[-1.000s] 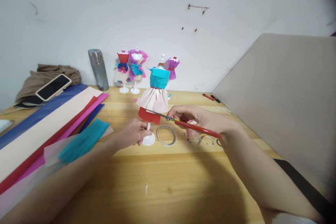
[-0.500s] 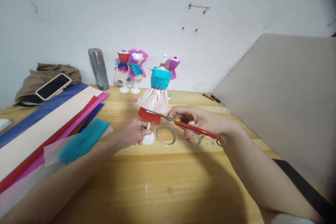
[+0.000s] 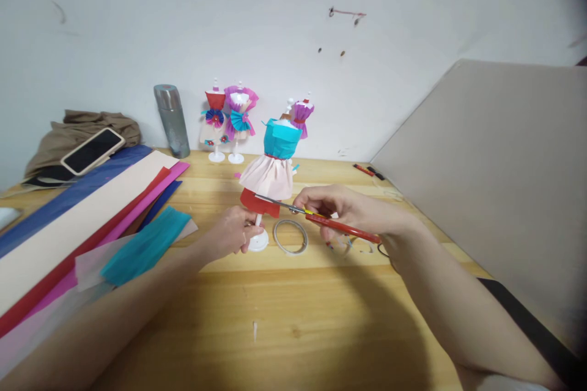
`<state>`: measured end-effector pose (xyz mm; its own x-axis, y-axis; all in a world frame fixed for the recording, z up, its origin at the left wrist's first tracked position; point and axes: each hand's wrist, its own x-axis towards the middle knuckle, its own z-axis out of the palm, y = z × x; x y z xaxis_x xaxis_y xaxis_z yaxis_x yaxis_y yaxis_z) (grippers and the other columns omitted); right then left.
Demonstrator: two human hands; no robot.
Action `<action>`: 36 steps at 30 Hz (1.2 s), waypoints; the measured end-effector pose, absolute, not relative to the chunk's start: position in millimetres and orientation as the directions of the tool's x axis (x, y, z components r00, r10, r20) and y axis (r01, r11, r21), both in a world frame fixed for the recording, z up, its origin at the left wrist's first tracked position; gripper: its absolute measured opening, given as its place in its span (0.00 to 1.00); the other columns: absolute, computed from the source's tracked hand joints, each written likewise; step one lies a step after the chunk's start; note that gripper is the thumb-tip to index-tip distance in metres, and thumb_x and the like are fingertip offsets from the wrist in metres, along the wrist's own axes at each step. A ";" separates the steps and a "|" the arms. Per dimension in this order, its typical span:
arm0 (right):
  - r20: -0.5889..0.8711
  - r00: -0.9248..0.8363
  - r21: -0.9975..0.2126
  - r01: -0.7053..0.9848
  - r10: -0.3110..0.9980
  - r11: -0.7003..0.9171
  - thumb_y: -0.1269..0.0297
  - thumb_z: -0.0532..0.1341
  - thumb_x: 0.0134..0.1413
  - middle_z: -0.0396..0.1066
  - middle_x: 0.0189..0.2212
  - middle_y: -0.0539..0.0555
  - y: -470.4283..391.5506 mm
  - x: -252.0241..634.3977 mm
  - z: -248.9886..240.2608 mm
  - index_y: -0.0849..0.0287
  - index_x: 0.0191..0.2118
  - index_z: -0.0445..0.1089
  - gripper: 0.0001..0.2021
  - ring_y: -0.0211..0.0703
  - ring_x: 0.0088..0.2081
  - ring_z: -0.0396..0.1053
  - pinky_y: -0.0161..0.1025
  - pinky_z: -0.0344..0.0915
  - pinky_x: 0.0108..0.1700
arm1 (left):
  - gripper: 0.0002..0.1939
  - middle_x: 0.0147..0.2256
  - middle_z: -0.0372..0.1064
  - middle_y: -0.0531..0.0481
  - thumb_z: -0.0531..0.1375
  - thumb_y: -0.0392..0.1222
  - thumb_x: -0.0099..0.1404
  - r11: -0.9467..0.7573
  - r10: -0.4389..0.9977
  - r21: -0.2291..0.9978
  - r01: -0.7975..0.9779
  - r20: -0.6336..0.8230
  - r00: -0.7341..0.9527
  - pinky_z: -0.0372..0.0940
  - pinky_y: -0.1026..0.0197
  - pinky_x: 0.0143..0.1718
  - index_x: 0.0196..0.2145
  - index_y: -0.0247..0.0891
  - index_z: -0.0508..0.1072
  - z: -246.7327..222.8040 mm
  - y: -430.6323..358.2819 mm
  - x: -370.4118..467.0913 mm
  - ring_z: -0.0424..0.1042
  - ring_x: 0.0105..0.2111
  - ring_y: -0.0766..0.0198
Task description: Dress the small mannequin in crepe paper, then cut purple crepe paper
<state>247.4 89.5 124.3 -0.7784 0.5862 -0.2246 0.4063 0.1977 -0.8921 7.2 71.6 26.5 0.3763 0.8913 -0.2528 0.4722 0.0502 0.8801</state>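
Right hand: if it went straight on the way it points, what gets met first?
Likely the red flared underskirt below the pale pink skirt: the red-handled metal scissors in the right hand point there and cross its upper part in view. Depth is unclear.

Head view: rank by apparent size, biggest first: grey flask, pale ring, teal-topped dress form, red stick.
1. Teal-topped dress form
2. Grey flask
3. Pale ring, by its outline
4. Red stick
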 end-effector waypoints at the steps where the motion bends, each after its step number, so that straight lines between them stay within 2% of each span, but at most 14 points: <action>1: -0.225 -0.778 -0.889 0.410 0.587 0.203 0.58 0.70 0.46 0.58 0.24 0.41 89.7 247.8 124.1 0.59 0.42 0.64 0.20 0.29 0.23 0.53 0.30 0.53 0.24 | 0.08 0.12 0.59 0.58 0.56 0.40 0.63 0.055 0.894 0.879 0.474 -0.255 0.369 0.51 0.69 0.15 0.28 0.36 0.69 26.6 71.4 7.3 0.56 0.13 0.71; 6: -0.216 -0.763 -0.854 0.451 0.609 0.261 0.57 0.68 0.48 0.57 0.22 0.41 89.2 248.8 124.4 0.59 0.41 0.65 0.19 0.30 0.22 0.52 0.31 0.51 0.24 | 0.09 0.11 0.59 0.58 0.56 0.38 0.64 0.080 0.909 0.876 0.476 -0.260 0.326 0.51 0.69 0.15 0.26 0.35 0.70 28.8 70.7 8.9 0.55 0.12 0.72; 14: -0.225 -0.724 -0.845 0.478 0.652 0.240 0.57 0.68 0.47 0.54 0.20 0.40 85.4 248.6 123.3 0.59 0.42 0.66 0.19 0.30 0.21 0.52 0.32 0.49 0.25 | 0.10 0.11 0.60 0.58 0.56 0.39 0.65 0.093 0.921 0.898 0.430 -0.242 0.305 0.52 0.69 0.15 0.26 0.35 0.69 26.1 71.2 9.2 0.57 0.12 0.72; 23: -0.211 -0.783 -0.797 0.485 0.586 0.360 0.49 0.71 0.45 0.58 0.25 0.43 88.1 248.8 117.0 0.60 0.41 0.66 0.23 0.32 0.25 0.52 0.32 0.50 0.27 | 0.10 0.12 0.60 0.57 0.58 0.44 0.62 0.060 0.923 0.929 0.366 -0.192 0.335 0.52 0.67 0.17 0.27 0.36 0.71 12.3 77.3 5.8 0.56 0.12 0.71; 29: -0.282 -0.822 -0.650 0.543 0.495 0.531 0.51 0.70 0.47 0.63 0.24 0.44 73.6 238.9 90.5 0.60 0.43 0.70 0.22 0.33 0.25 0.57 0.32 0.53 0.29 | 0.12 0.14 0.59 0.57 0.58 0.44 0.61 0.027 0.931 0.952 0.303 -0.135 0.340 0.52 0.66 0.21 0.31 0.32 0.76 11.0 81.6 1.8 0.57 0.16 0.71; 33: -0.320 -0.753 -0.463 0.654 0.575 0.599 0.55 0.70 0.48 0.73 0.34 0.53 54.7 230.3 72.3 0.58 0.46 0.72 0.20 0.41 0.32 0.68 0.34 0.56 0.32 | 0.11 0.17 0.60 0.57 0.59 0.43 0.61 0.047 0.951 0.951 0.306 -0.137 0.277 0.51 0.66 0.21 0.29 0.32 0.75 13.6 83.3 0.4 0.57 0.18 0.70; 36: -0.334 -0.712 -0.333 0.703 0.618 0.629 0.54 0.68 0.50 0.76 0.39 0.57 41.3 225.4 65.8 0.55 0.49 0.72 0.22 0.49 0.38 0.72 0.37 0.59 0.34 | 0.09 0.21 0.66 0.54 0.60 0.42 0.60 0.073 0.957 0.951 0.300 -0.152 0.248 0.54 0.66 0.23 0.29 0.33 0.75 13.3 85.1 0.1 0.63 0.21 0.69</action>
